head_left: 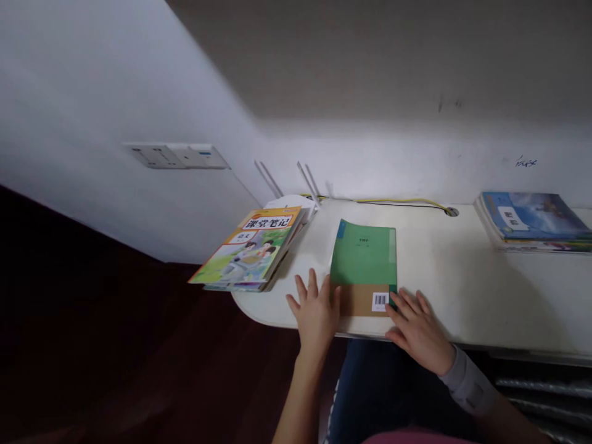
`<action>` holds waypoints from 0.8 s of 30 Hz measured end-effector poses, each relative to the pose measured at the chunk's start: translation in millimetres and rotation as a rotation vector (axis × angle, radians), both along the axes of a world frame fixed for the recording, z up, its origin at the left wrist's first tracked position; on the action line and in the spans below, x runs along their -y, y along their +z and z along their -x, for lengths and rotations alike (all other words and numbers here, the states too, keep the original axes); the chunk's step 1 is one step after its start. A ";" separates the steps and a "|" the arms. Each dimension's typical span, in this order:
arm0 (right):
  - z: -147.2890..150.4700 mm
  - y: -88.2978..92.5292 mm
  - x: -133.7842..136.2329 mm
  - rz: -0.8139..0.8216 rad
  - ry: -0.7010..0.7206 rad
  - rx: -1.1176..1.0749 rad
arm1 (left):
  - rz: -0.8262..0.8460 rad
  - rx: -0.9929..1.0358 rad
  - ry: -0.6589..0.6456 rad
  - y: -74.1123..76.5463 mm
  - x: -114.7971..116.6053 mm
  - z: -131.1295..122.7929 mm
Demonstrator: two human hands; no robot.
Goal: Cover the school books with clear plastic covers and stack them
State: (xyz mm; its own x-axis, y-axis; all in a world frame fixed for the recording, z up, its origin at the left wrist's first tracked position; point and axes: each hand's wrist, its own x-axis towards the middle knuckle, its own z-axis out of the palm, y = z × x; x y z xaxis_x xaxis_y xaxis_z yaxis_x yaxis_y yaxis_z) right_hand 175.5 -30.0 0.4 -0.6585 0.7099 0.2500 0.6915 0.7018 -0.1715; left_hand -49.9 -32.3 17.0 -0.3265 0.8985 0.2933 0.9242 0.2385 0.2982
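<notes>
Green notebook [363, 256], kraft-paper lower band [357, 300], is lying flat on the white surface [467, 290], near its front edge. Left hand [317, 314] is resting against its left edge, right hand [419, 330] on its lower right corner; fingers [407, 305] are splayed, gripping nothing. Glossy workbook stack [247, 250] is sitting left, book stack [531, 222] far right.

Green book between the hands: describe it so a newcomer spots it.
On the white desk, look between the left hand and right hand. The book lies flat there, green with a brown lower band and barcode, unlike the left stack and right stack.
</notes>
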 end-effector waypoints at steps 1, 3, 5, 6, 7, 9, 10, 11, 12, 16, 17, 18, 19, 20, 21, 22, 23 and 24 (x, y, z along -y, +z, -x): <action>-0.9 0.4 -0.8 -0.001 -0.001 0.001 | -0.016 0.087 -0.119 4.1 1.7 -5.3; -7.1 1.3 -2.9 -0.024 -0.021 0.002 | -0.017 0.238 -0.416 11.2 4.1 -20.5; -20.4 1.0 -5.5 -0.065 -0.089 0.004 | -0.001 0.242 -0.637 14.4 3.3 -38.6; -29.5 0.0 -6.6 -0.086 -0.140 0.007 | 0.000 0.188 -0.681 14.0 1.4 -47.4; -39.7 -1.5 -7.4 -0.104 -0.196 0.014 | -0.005 0.118 -0.691 12.6 -1.5 -55.5; -61.3 -5.6 -7.3 -0.128 -0.296 0.042 | -0.019 -0.016 -0.693 7.3 -9.1 -69.3; -71.3 -7.8 -6.5 -0.131 -0.331 0.062 | -0.022 -0.072 -0.710 4.2 -13.1 -75.3; -80.0 -9.7 -5.2 -0.128 -0.351 0.085 | -0.022 -0.125 -0.746 1.3 -16.8 -81.1; -87.1 -11.3 -3.8 -0.121 -0.358 0.107 | -0.022 -0.175 -0.793 -1.2 -20.0 -87.1; -98.7 -14.3 -0.1 -0.100 -0.329 0.160 | -0.034 -0.319 -0.898 -7.5 -26.5 -111.8; -99.1 -14.7 -0.1 -0.102 -0.324 0.163 | -0.036 -0.341 -0.900 -8.8 -27.1 -117.1; -99.2 -15.2 -0.3 -0.104 -0.321 0.164 | -0.037 -0.359 -0.898 -10.1 -27.5 -121.7; -99.2 -15.9 -0.7 -0.105 -0.319 0.165 | -0.038 -0.372 -0.896 -11.5 -27.9 -125.4; -99.5 -16.6 -1.2 -0.106 -0.316 0.166 | -0.038 -0.382 -0.896 -13.0 -28.2 -128.2; -99.9 -17.3 -1.6 -0.107 -0.315 0.168 | -0.040 -0.390 -0.896 -14.4 -28.6 -130.2; -100.4 -17.9 -1.9 -0.109 -0.313 0.168 | -0.041 -0.398 -0.895 -15.8 -28.9 -131.5; -100.9 -18.2 -2.1 -0.111 -0.311 0.166 | -0.042 -0.404 -0.897 -17.1 -29.2 -132.4; -101.3 -18.3 -2.2 -0.114 -0.309 0.165 | -0.042 -0.409 -0.896 -18.2 -29.4 -132.9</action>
